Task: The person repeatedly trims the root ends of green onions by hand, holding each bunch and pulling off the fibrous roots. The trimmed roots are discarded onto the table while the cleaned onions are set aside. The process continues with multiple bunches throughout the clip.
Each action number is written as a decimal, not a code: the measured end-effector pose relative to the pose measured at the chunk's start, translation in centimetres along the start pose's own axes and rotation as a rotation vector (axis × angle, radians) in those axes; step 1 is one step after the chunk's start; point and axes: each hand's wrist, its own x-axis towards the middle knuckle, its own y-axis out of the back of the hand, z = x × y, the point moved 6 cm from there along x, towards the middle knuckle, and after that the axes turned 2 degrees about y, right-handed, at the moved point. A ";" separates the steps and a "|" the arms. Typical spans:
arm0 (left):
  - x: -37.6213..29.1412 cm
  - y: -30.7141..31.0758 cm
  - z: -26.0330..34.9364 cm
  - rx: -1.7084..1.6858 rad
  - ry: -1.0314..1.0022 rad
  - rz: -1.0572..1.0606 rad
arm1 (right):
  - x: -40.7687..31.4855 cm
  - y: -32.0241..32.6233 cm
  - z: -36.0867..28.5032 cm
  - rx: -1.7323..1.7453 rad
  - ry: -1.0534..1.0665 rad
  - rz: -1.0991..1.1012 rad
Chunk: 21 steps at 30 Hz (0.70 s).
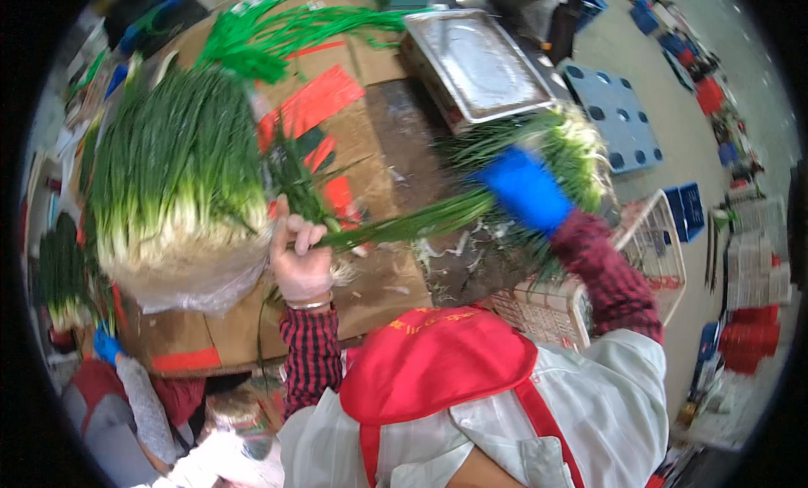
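A bundle of long green spring onion leaves (pixel 416 228) stretches between my two hands. My left hand (pixel 304 254), in a thin translucent glove with a bracelet at the wrist, has its fingers curled around the left end. My right hand (pixel 525 188), in a blue glove and blurred, grips the other end beside a loose heap of spring onions (pixel 577 150) with pale roots. Left of my left hand stands a big stack of spring onions (pixel 180 153), white ends towards me, on clear plastic. A smaller bunch of greens (pixel 295 182) lies just beyond my left hand.
Cardboard (pixel 372 279) with red tape covers the table. A metal tray (pixel 483 65) sits at the back, near green plastic strips (pixel 284 36). Plastic crates (pixel 549 305) stand at right, and a blue pallet (pixel 612 115) lies beyond. A co-worker's blue-gloved hand (pixel 108 344) is at lower left.
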 end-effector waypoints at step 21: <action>-4.3 7.0 3.4 0.233 -0.066 0.335 | 12.5 -17.7 -13.7 0.532 -0.276 -0.022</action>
